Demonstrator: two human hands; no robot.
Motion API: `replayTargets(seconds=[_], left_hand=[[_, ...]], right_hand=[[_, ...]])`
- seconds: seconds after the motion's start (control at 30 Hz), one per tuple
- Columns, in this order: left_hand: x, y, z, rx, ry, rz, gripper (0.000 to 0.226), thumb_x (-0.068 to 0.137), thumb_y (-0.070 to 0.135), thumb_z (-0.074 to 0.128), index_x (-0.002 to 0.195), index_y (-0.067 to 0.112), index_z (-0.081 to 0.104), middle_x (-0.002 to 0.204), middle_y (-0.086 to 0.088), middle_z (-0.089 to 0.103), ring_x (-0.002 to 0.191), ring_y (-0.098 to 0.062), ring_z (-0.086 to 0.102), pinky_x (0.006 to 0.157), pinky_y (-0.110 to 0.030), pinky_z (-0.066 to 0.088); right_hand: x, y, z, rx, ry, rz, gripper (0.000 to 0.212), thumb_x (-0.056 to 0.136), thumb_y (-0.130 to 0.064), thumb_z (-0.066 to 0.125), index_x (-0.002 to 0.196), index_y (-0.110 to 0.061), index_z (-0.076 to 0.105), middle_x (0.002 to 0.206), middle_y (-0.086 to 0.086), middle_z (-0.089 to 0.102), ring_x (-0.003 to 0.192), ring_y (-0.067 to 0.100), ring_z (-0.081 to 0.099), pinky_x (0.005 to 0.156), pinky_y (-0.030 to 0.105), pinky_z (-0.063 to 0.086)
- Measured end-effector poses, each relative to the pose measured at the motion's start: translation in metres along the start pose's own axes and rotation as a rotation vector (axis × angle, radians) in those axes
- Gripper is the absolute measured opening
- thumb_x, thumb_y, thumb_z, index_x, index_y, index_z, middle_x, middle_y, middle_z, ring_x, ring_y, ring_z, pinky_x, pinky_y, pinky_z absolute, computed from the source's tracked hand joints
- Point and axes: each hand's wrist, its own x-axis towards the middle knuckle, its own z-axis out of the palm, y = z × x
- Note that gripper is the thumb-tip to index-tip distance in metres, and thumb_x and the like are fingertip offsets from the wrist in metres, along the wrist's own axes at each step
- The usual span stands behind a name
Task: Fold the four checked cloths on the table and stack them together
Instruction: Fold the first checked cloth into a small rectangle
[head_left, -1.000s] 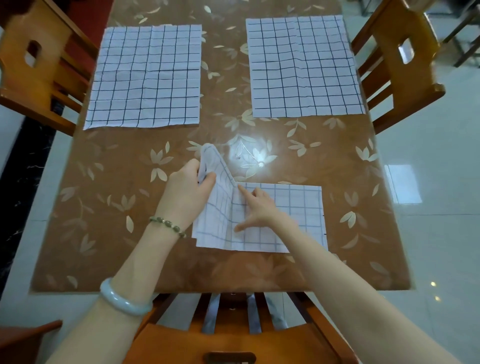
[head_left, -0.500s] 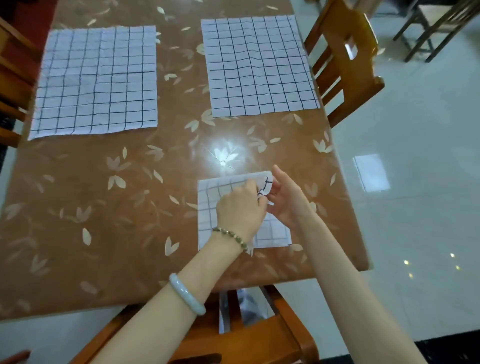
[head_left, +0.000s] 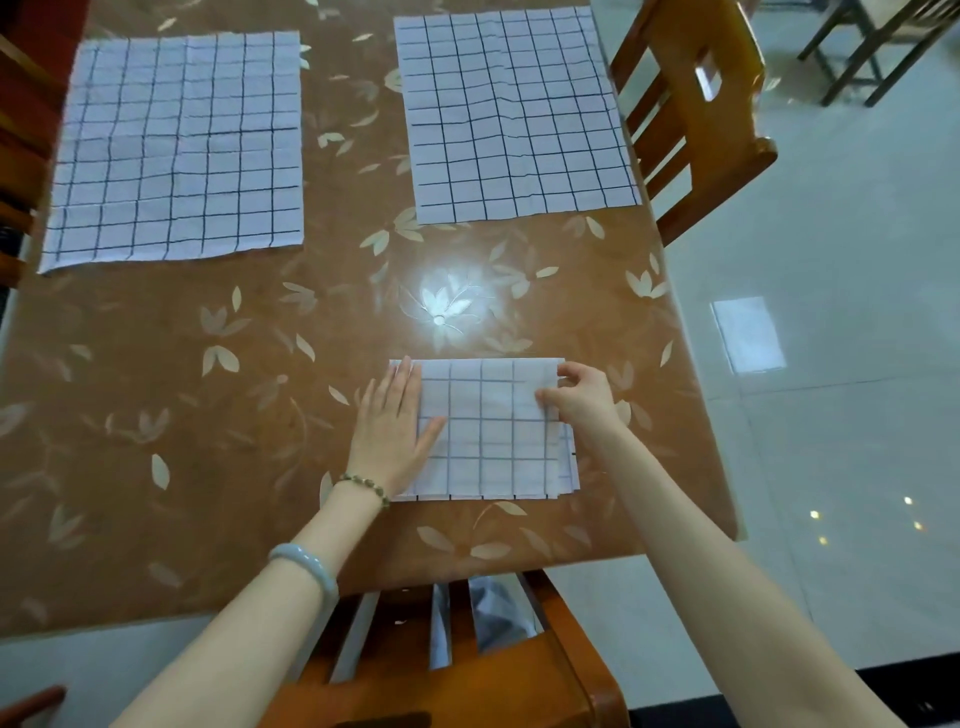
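My folded cloth (head_left: 488, 436), white with a dark grid, lies as a layered rectangle at 5 o'clock on the table (head_left: 208, 415), layer edges showing along its right side. My left hand (head_left: 389, 426) presses flat, fingers straight, on its 9 o'clock edge. My right hand (head_left: 582, 400) pinches its 2 o'clock corner. I count three cloths: this one, the left flat cloth (head_left: 176, 145) at 11 o'clock and the right flat cloth (head_left: 519, 109) at 1 o'clock.

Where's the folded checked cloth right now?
Head view: the folded checked cloth lies near the front edge of the table, right of centre, the left hand flat on its left side, the right hand pinching its right edge.
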Motion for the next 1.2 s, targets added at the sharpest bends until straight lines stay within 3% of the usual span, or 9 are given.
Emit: replayTargets(seconds=[0.1, 0.3, 0.5, 0.67, 0.8, 0.93, 1.03, 1.1, 1.2], left_hand=[[0.002, -0.018, 0.015, 0.080, -0.061, 0.026, 0.087, 0.083, 0.070, -0.016, 0.147, 0.012, -0.006, 0.159, -0.004, -0.002, 0.144, -0.014, -0.009, 0.117, -0.036, -0.012], [0.005, -0.019, 0.028, 0.124, -0.106, 0.013, 0.086, 0.080, 0.070, -0.022, 0.146, 0.016, -0.011, 0.154, 0.000, -0.015, 0.144, -0.016, -0.015, 0.112, -0.037, -0.024], [0.007, -0.015, 0.034, 0.104, -0.109, 0.008, 0.090, 0.074, 0.072, -0.027, 0.146, 0.019, -0.017, 0.153, 0.002, -0.023, 0.142, -0.015, -0.023, 0.117, -0.043, -0.014], [0.009, -0.012, 0.028, 0.109, -0.098, 0.038, 0.090, 0.073, 0.071, -0.027, 0.146, 0.019, -0.017, 0.152, 0.003, -0.023, 0.141, -0.013, -0.024, 0.116, -0.042, -0.016], [0.010, -0.011, 0.030, 0.109, -0.109, 0.058, 0.097, 0.072, 0.072, -0.028, 0.150, 0.016, -0.010, 0.155, 0.002, -0.018, 0.144, -0.014, -0.018, 0.116, -0.041, -0.016], [0.009, -0.009, 0.031, 0.125, -0.120, 0.060, 0.100, 0.071, 0.072, -0.029, 0.152, 0.017, -0.008, 0.160, 0.000, -0.011, 0.147, -0.016, -0.013, 0.115, -0.040, -0.017], [0.008, -0.008, 0.032, 0.135, -0.115, 0.065, 0.100, 0.072, 0.072, -0.028, 0.152, 0.016, -0.006, 0.160, 0.000, -0.010, 0.147, -0.017, -0.012, 0.115, -0.040, -0.018], [0.008, -0.008, 0.033, 0.145, -0.116, 0.067, 0.098, 0.072, 0.072, -0.028, 0.151, 0.017, -0.009, 0.160, -0.001, -0.010, 0.147, -0.017, -0.012, 0.115, -0.042, -0.017], [0.008, -0.009, 0.034, 0.159, -0.119, 0.064, 0.093, 0.073, 0.072, -0.027, 0.148, 0.018, -0.014, 0.160, -0.001, -0.010, 0.147, -0.017, -0.012, 0.115, -0.042, -0.016]], right_hand=[[0.008, 0.009, 0.003, -0.051, 0.024, -0.013, 0.025, 0.074, -0.002, 0.065, 0.076, -0.026, 0.062, 0.077, -0.002, 0.067, 0.079, 0.021, 0.065, 0.074, 0.035, 0.054], [0.014, 0.014, 0.005, -0.101, 0.077, -0.061, 0.019, 0.079, -0.008, 0.059, 0.093, -0.019, 0.065, 0.081, -0.009, 0.064, 0.074, 0.007, 0.057, 0.059, 0.019, 0.042], [0.020, 0.021, 0.006, -0.099, 0.142, -0.041, 0.018, 0.078, -0.010, 0.062, 0.094, -0.019, 0.062, 0.080, -0.008, 0.060, 0.078, 0.010, 0.056, 0.061, 0.020, 0.041], [0.018, 0.027, 0.004, -0.137, 0.184, -0.075, 0.032, 0.081, -0.009, 0.061, 0.110, -0.021, 0.054, 0.078, -0.007, 0.056, 0.068, 0.002, 0.051, 0.053, 0.009, 0.033], [0.020, 0.029, 0.002, -0.185, 0.196, -0.074, 0.048, 0.083, -0.012, 0.058, 0.130, -0.019, 0.050, 0.084, -0.005, 0.059, 0.070, -0.003, 0.051, 0.053, 0.011, 0.029], [0.021, 0.031, -0.001, -0.266, 0.198, -0.102, 0.046, 0.085, -0.012, 0.056, 0.130, -0.020, 0.052, 0.082, -0.010, 0.056, 0.066, -0.004, 0.047, 0.047, 0.008, 0.031], [0.022, 0.034, -0.002, -0.283, 0.200, -0.120, 0.046, 0.085, -0.010, 0.054, 0.130, -0.018, 0.052, 0.084, -0.008, 0.056, 0.065, -0.004, 0.046, 0.050, -0.002, 0.033], [0.023, 0.033, -0.002, -0.297, 0.185, -0.109, 0.052, 0.086, -0.011, 0.054, 0.136, -0.019, 0.048, 0.096, -0.006, 0.059, 0.070, -0.002, 0.048, 0.051, 0.002, 0.033], [0.025, 0.033, -0.003, -0.268, 0.165, -0.101, 0.063, 0.084, -0.011, 0.057, 0.144, -0.016, 0.038, 0.125, 0.000, 0.057, 0.105, 0.013, 0.054, 0.080, 0.013, 0.038]])
